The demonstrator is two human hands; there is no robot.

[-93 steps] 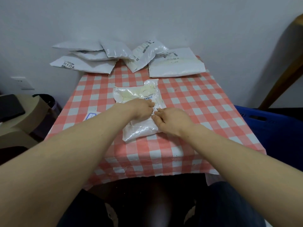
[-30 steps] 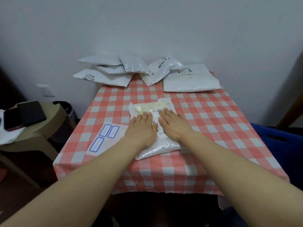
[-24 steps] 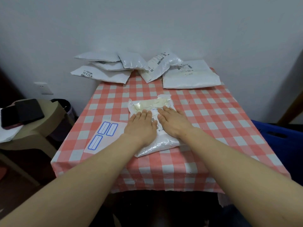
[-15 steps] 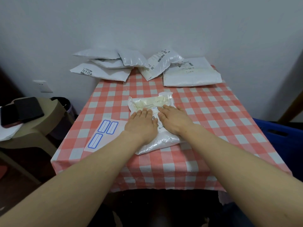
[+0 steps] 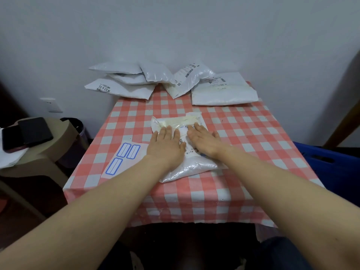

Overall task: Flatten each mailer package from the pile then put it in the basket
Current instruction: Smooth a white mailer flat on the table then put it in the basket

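Table [image 5: 253,137] in red check, blue basket [image 5: 331,164] off its right edge, mailer pile [image 5: 175,82] along its far edge, one mailer [image 5: 194,166] at its centre under left hand [image 5: 165,147] and right hand [image 5: 204,142], both pressing flat, fingers straight, side by side.

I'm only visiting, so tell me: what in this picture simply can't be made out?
Head view only.
On the mailer, the label is mostly covered by the left hand and right hand.
The blue basket is cut off by the right edge; its inside is unseen.
In the pile of mailers, most print is too small to read.
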